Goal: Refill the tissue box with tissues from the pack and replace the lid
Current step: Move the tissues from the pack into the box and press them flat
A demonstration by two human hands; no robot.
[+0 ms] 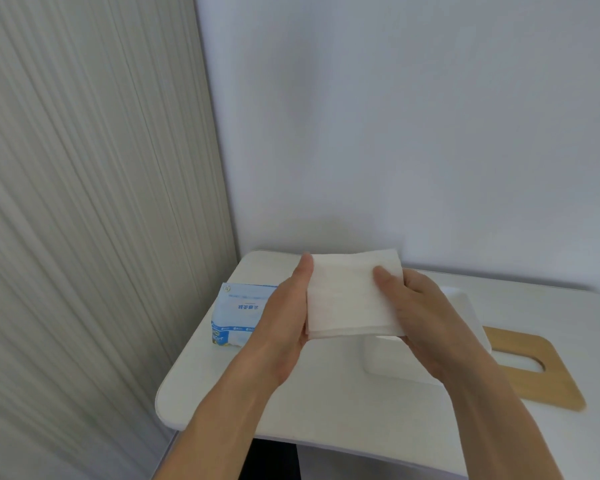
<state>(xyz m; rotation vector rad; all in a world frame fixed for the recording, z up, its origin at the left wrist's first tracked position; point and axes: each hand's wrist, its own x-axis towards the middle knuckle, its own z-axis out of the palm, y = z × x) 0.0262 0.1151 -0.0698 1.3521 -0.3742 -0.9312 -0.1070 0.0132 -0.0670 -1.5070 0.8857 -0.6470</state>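
Observation:
A white stack of tissues (347,299) is held in the air between both hands above the table. My left hand (284,313) grips its left edge, thumb on top. My right hand (420,313) grips its right edge, thumb lying across the top. Below and behind the stack sits the open white tissue box (395,365), partly hidden by my right hand. The blue and white tissue pack (236,313) lies on the table to the left, behind my left wrist. The wooden lid (541,372) with an oval slot lies flat to the right of the box.
The white table (222,393) has rounded corners and stands in a room corner. A ribbed curtain (84,202) hangs close on the left and a plain wall (413,133) runs behind. The table's front edge is just below my forearms.

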